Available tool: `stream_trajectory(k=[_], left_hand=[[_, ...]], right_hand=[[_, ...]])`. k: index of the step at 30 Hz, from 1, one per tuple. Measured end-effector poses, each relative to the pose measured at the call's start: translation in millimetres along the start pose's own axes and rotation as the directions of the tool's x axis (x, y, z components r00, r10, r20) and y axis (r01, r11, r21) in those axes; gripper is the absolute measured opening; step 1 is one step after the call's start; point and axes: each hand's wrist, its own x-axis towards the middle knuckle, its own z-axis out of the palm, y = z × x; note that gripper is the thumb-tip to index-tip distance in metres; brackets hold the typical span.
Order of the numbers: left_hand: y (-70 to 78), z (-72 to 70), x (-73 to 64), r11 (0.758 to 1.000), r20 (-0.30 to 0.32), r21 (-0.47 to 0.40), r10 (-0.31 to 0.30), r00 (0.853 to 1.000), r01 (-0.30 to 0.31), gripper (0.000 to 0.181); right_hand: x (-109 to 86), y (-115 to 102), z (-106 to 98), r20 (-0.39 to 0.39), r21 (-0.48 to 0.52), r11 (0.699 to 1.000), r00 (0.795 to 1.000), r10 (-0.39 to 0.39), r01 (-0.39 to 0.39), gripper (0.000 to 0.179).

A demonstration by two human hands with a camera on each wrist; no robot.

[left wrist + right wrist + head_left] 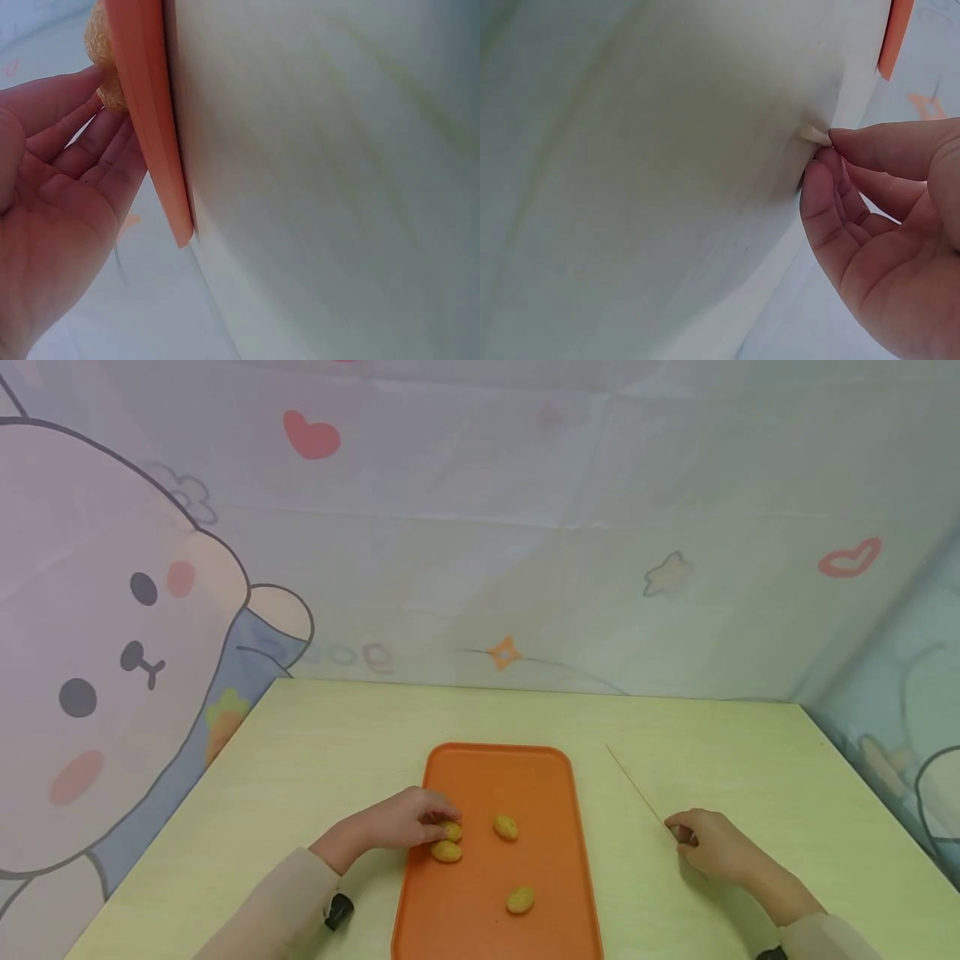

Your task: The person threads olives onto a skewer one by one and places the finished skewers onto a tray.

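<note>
Left hand (397, 820) pinched yellow lump (452, 832) at orange tray (517, 781); right hand (714, 845) pinched thin stick (637, 787). Three other lumps (521, 900) lay on tray.

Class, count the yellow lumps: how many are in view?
4: one lump pinched by the left hand, a second lump beside it, a third lump to their right, and a fourth lump nearest the viewer. The hand may hide more.

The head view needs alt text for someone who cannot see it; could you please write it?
A person's left hand pinches one of four yellow lumps on an orange tray, while the right hand holds a thin stick to the tray's right. Behind the pale table is a cartoon backdrop.
</note>
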Motion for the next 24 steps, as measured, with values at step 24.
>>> stream_trajectory(k=[24], left_hand=[[8.5, -14.5, -9.0, 0.993, -0.073, 0.091, 0.080, 0.994, -0.074, 0.025]], right_hand=[[-8.6, -17.5, -22.6, -0.118, -0.013, 1.000, 0.993, 0.023, -0.025, 0.031]])
